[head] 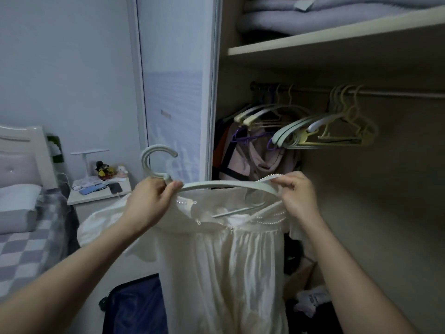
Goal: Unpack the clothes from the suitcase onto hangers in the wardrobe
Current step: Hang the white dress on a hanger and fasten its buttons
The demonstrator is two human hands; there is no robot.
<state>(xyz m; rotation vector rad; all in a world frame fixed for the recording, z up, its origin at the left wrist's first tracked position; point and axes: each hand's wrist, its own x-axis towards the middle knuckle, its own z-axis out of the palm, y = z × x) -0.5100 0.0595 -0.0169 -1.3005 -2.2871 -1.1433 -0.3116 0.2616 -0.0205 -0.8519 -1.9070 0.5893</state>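
A white dress [224,266] with pearl trim hangs from a pale green hanger [224,184] held in front of the open wardrobe. My left hand [149,201] grips the hanger at the base of its hook, which points up and left. My right hand [297,191] pinches the dress's pearl strap against the hanger's right end. Behind them the wardrobe rail [390,94] carries several empty hangers [337,131] and, at its left end, hung garments [255,153]. Part of the dark blue suitcase [137,307] shows on the floor at the bottom, below the dress.
The sliding wardrobe door [173,92] stands left of the opening. A shelf [337,34] above the rail holds folded blankets. A bed [21,237] and a nightstand [101,191] with small items lie to the left. Clothes and a box sit on the wardrobe floor [310,300].
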